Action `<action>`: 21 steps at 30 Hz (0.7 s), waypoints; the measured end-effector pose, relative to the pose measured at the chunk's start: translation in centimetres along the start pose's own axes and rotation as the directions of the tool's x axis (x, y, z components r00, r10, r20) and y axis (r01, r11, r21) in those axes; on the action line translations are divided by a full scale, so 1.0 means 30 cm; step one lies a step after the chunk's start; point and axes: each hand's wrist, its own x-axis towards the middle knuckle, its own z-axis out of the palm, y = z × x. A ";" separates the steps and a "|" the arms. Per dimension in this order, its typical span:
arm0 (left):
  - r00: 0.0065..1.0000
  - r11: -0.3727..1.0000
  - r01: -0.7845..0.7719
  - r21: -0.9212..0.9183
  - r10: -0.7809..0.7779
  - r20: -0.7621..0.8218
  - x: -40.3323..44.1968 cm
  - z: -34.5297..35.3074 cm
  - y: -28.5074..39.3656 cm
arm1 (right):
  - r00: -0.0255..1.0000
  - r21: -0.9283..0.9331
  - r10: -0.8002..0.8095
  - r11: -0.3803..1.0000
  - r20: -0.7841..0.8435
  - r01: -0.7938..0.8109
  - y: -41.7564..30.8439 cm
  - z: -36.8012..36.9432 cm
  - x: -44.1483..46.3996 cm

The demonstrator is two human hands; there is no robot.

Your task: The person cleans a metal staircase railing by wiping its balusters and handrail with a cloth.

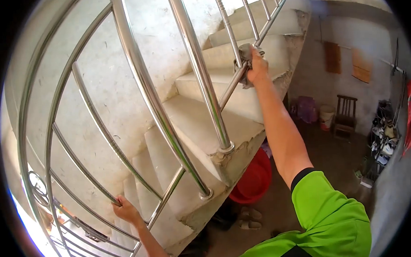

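My right hand (257, 68) presses a crumpled grey cloth (246, 80) around the slanted lower rail (231, 87) of a shiny metal stair railing, close to where a thin upright bar meets it. Lower on the left, my left hand (128, 211) is closed around one of the thin metal balusters (83, 165). Two thick posts (193, 61) of the railing stand between my hands, fixed to the concrete steps (198, 124) by round base flanges.
Below the rough stair edge are a red basin (253, 180), a pair of sandals (250, 224), a wooden chair (345, 114) and a white bucket (326, 117). A shoe rack (383, 138) lines the right wall. A bare plastered wall (118, 81) rises behind the stairs.
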 end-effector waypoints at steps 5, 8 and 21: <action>0.998 1.000 0.020 -0.023 -0.018 0.060 -0.001 -0.016 0.031 | 0.997 -0.026 -0.056 0.998 0.056 0.057 0.081 -0.010 -0.179; 0.999 0.997 -0.038 -0.068 0.039 0.015 -0.012 -0.012 0.043 | 0.998 -0.022 -0.063 0.998 0.013 0.064 0.141 -0.026 -0.251; 0.978 0.994 -0.074 -0.082 0.088 0.187 -0.013 -0.065 0.000 | 0.983 -0.335 -0.018 0.939 0.181 0.079 0.286 -0.139 -0.465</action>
